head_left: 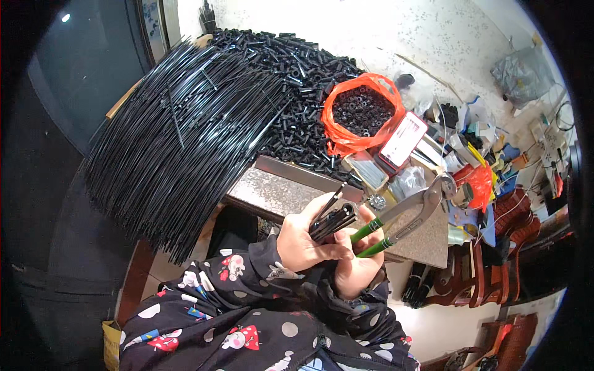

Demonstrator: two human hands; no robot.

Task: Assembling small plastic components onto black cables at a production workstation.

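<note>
My left hand [300,244] is closed round a small bunch of black tubes and thin rods [333,224], their ends pointing up and to the right. Close beside it, my right hand [360,269] grips the green handles of a pair of slip-joint pliers [409,215]. The metal jaws point away to the upper right, over the table, with nothing visible between them. My two hands nearly touch in front of my chest, at the near edge of the table [272,193]. Exactly how the fingers wrap the tubes is partly hidden.
Long thin black rods [185,142] lie heaped at the left, overhanging the table. Short black tubular pieces [291,68] are piled behind a metal strip [307,177]. A red plastic bag [337,136] holds small black rings. Right of it are a phone [403,139] and clutter.
</note>
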